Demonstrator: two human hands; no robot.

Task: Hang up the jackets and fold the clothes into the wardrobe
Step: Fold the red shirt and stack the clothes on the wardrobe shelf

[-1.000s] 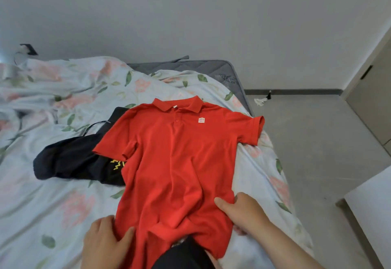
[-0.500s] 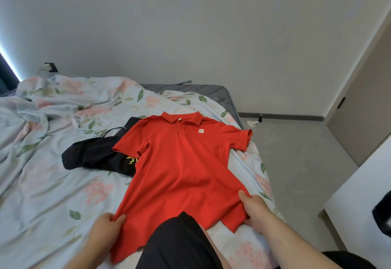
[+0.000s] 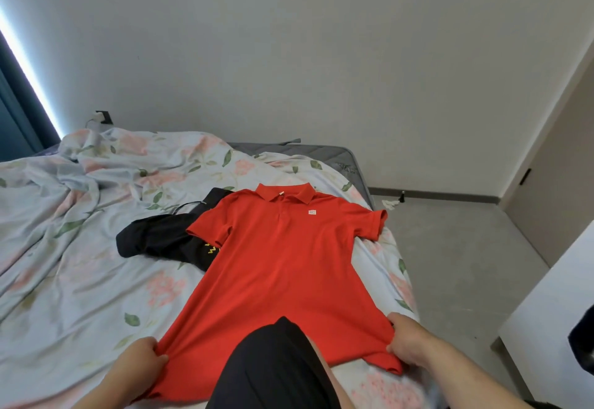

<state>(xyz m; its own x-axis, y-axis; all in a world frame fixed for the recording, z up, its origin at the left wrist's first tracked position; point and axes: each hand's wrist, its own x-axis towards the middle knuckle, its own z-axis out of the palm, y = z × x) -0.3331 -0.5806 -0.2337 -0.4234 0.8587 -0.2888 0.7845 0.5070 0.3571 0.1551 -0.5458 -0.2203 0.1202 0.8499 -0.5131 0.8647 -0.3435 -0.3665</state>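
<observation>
On the bed (image 3: 80,280), my left hand (image 3: 141,355) and right hand (image 3: 406,334) pinch the polo (image 3: 283,264) hem; folding, I judge, is not started.

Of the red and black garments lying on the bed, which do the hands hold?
The red polo shirt: left hand and right hand grip its hem. The black garment lies untouched, partly under its sleeve.
</observation>
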